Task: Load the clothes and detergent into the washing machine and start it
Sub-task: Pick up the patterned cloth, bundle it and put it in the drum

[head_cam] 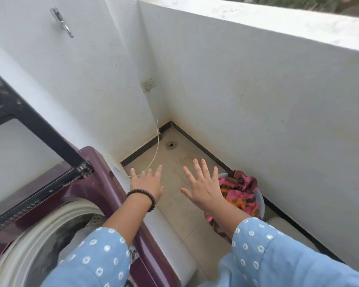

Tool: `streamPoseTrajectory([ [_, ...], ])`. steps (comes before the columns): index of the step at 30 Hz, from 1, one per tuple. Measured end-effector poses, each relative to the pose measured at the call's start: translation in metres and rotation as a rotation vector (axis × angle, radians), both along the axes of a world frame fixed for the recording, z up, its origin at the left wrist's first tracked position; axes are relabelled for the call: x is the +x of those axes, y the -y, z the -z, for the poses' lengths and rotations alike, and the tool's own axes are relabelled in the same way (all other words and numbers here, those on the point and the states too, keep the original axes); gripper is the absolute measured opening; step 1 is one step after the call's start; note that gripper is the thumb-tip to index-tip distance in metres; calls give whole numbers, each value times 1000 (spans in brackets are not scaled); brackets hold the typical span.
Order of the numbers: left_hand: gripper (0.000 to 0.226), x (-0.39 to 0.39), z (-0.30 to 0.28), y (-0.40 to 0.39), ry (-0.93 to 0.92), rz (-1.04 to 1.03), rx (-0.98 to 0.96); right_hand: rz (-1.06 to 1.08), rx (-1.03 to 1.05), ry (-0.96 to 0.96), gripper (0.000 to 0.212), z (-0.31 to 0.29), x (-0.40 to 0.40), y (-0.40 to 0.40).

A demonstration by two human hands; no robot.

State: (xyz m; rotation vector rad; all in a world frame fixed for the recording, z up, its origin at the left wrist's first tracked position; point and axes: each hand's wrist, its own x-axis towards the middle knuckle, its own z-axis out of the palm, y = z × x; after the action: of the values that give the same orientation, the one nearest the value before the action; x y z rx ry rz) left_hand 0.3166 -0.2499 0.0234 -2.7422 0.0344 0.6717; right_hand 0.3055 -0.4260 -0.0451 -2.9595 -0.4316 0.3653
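A maroon top-loading washing machine point(104, 183) stands at the lower left with its dark-framed lid point(29, 119) raised and its drum point(50, 235) exposed; some cloth lies inside. To the right on the floor sits a pale bucket point(261, 204) with pink, orange and brown clothes point(239, 193) in it. My left hand point(146, 182), with a bead bracelet at the wrist, is spread flat in the air beside the machine's right edge. My right hand point(203, 185) is spread with straight fingers just left of the bucket. Neither hand holds anything.
White balcony walls close in the corner. A wall socket point(148, 85) feeds a white cord point(157, 146) running down toward the machine. A floor drain point(171, 145) sits in the tiled corner. A metal tap point(61, 22) sticks out of the left wall.
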Motion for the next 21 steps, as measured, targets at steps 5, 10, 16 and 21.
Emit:
streamPoseTrajectory([
  [5,78,7,22,56,87,131,-86,59,30,-9,77,9,7,28],
  [10,79,12,61,86,82,213,-84,161,45,-56,79,33,5,66],
  [16,81,10,123,128,4,255,-159,267,43,-142,79,77,-4,108],
  [21,81,5,176,161,-86,289,-210,337,70,-187,81,128,-18,134],
])
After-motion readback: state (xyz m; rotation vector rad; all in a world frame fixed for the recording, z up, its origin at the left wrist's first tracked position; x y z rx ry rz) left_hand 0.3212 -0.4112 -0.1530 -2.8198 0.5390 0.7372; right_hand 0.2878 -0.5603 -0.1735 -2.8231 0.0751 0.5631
